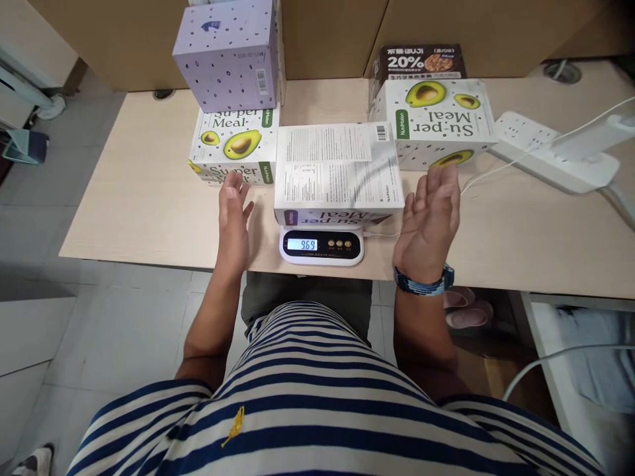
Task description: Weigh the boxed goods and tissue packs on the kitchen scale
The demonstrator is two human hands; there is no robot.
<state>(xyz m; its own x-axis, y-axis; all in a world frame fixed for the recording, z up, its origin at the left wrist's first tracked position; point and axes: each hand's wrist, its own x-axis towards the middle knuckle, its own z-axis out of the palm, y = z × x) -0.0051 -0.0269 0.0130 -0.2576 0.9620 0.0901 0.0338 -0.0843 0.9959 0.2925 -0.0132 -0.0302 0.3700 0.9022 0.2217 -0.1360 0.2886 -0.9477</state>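
Observation:
A white Super Meal box (342, 168) with printed text on its top rests on a small kitchen scale (321, 255), whose lit display seems to read 969. Left of that box, my left hand (234, 215) is apart from it, empty, with its fingers open. My right hand (430, 221), wearing a blue patterned band (424, 283) at the wrist, is held palm-in on the other side, fingers extended and nothing in it. Behind my left hand lies an avocado Super Meal box (235, 145); another avocado box (441, 119) is behind my right hand.
A lilac dotted box (225, 66) sits on the left avocado box. Behind the right one is a dark cookie box (421, 58). A white power strip (555, 149) with cables lies at right on the wooden desk (133, 192). Cardboard (332, 39) lines the back.

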